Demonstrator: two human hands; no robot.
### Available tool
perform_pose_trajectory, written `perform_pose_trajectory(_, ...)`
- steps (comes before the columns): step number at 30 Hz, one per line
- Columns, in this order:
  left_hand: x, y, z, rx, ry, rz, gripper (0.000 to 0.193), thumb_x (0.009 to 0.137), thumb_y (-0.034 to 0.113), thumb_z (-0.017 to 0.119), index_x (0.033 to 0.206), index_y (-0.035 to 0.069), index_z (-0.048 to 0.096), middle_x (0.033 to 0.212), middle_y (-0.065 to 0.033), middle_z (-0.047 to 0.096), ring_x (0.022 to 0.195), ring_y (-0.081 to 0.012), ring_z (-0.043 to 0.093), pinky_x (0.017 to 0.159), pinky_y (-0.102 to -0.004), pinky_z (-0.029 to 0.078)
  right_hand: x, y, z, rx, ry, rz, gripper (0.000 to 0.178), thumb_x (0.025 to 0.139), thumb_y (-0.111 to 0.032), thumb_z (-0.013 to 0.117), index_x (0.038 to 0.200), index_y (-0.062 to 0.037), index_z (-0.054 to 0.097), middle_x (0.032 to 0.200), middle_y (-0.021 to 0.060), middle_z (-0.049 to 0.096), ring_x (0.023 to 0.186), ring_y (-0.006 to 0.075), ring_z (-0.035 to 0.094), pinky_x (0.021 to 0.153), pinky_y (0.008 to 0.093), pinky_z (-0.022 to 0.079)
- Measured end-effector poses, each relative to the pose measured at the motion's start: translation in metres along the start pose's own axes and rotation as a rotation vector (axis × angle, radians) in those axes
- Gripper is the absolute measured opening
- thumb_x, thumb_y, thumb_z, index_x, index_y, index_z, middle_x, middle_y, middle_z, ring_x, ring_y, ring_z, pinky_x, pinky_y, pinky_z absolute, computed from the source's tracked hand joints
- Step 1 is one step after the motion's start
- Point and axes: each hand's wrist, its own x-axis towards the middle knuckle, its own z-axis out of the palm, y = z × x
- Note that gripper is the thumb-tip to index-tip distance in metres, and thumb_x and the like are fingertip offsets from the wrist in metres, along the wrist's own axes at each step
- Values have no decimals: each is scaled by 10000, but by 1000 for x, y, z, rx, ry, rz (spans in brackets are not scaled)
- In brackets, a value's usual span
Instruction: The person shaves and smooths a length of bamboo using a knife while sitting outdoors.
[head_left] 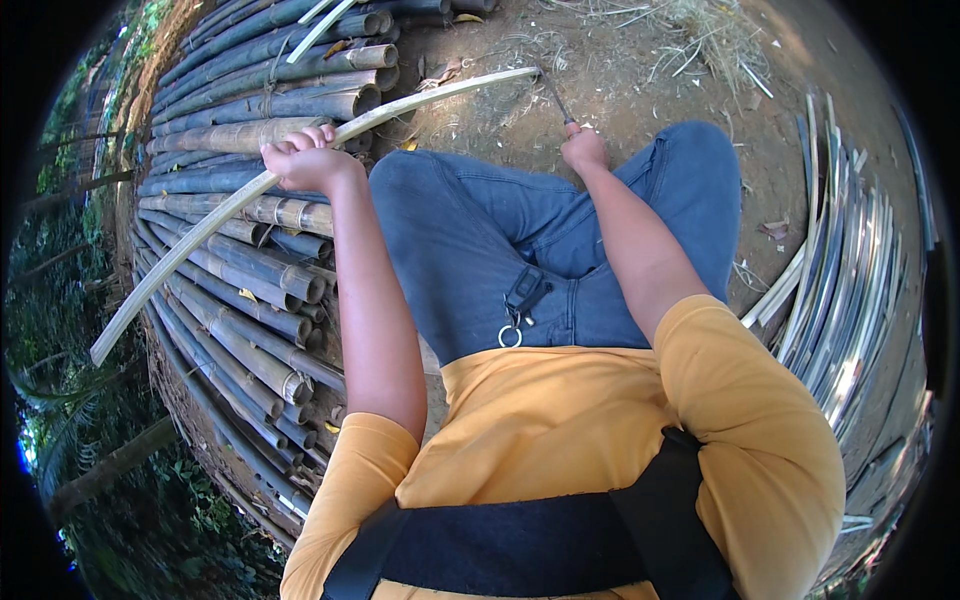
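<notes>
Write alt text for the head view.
A seated person grips a long pale strip in the left hand and holds a knife at the strip's far end with the right hand. Bamboo poles lie piled at left; more strips lie at right.

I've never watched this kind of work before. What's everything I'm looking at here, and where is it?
Long strip: one, pale, in the left hand
Knife: one, dark blade, in the right hand, near the strip's far end
Bamboo poles: dozens, dark and tan, piled left
Loose strips: at least two, pale, on the poles, top
Split strips: many, pale and grey, right
Shavings: uncountable, straw-coloured, upper right
Soil: one stretch, brown, ahead
Plants: many, green, far left
Trousers: one pair, blue, centre
Ring: one, silvery, at the waist
Shirt: one, yellow, below
Harness: one, black, over the shirt
Hands: two, bare, left and right
</notes>
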Motion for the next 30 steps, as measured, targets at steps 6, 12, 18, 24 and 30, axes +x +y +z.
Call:
perform_pose_trajectory(6, 1, 1, -5, 13, 5, 19, 333, 954, 319, 332, 682, 162, 220, 514, 18, 221, 469, -132, 229, 481, -322, 297, -14, -9, 0, -36, -18, -103, 306, 916, -344, 588, 1111, -127, 678, 1125, 170, 682, 1080, 354, 640, 910, 458, 504)
perform_pose_trajectory(12, 2, -1, -5, -4, 6, 34, 381, 981, 334, 343, 666, 168, 206, 511, 20, 213, 457, -124, 235, 464, -306, 284, -19, -16, -4, 17, -6, -142, 280, 905, -307, 591, 1103, -126, 674, 1098, 173, 688, 1061, 364, 644, 901, 461, 508)
perform_pose_trajectory(18, 2, -3, -7, -32, -13, 9, 381, 980, 339, 348, 668, 163, 218, 510, 16, 218, 459, -127, 240, 469, -312, 292, -12, -9, -4, -8, -10, -137, 274, 918, -317, 577, 1110, -146, 673, 1096, 186, 684, 1051, 373, 644, 895, 467, 505)
perform_pose_trajectory(24, -1, -2, -2, -32, -2, -8, 386, 992, 342, 344, 677, 161, 214, 500, 17, 211, 455, -127, 231, 468, -308, 284, 1, -3, 0, 37, -8, -68, 284, 933, -340, 578, 1133, -157, 664, 1133, 172, 673, 1076, 372, 634, 920, 470, 498)
perform_pose_trajectory(30, 2, -3, -11, -25, -8, 12, 392, 997, 350, 354, 680, 167, 215, 493, 20, 207, 452, -125, 240, 464, -308, 286, -21, -11, -4, -14, -25, -124, 319, 951, -368, 553, 1135, -134, 666, 1122, 187, 673, 1078, 367, 635, 923, 460, 499)
